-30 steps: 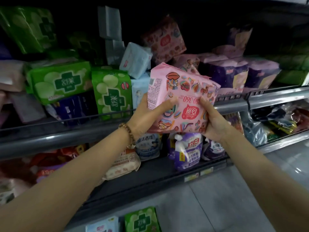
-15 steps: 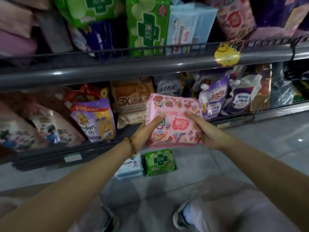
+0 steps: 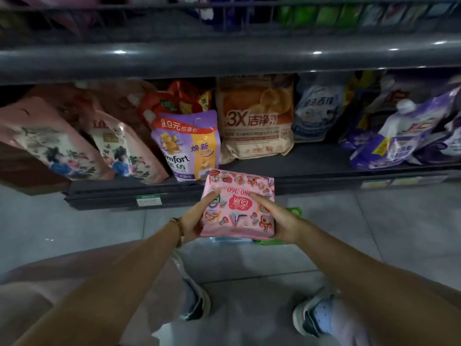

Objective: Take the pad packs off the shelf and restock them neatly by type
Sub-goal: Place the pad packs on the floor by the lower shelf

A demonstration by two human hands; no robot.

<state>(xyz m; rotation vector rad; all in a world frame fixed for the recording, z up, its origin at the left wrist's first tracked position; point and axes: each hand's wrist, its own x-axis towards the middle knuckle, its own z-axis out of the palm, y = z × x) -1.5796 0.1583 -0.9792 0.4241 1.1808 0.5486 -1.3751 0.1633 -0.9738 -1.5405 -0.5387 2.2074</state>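
A pink pad pack (image 3: 238,211) printed with cartoon figures is held low over the grey floor, in front of the bottom shelf. My left hand (image 3: 194,221) grips its left edge, thumb on the printed face. My right hand (image 3: 279,221) grips its right edge the same way. Under the pack, a green pad pack (image 3: 287,239) on the floor shows only at its right and lower edges. The upper shelf (image 3: 224,58) with other pad packs is dark and mostly cut off at the top.
The bottom shelf (image 3: 311,181) holds detergent and softener pouches: a purple one (image 3: 185,146), a beige orange-print one (image 3: 254,118), pink floral ones (image 3: 74,146) at left, purple-white ones (image 3: 404,136) at right. My two shoes (image 3: 309,313) stand on the tiled floor below.
Both hands have carried the pink pack down from upper-shelf height to just above the floor, over the green pack. The view has tilted downward with it.
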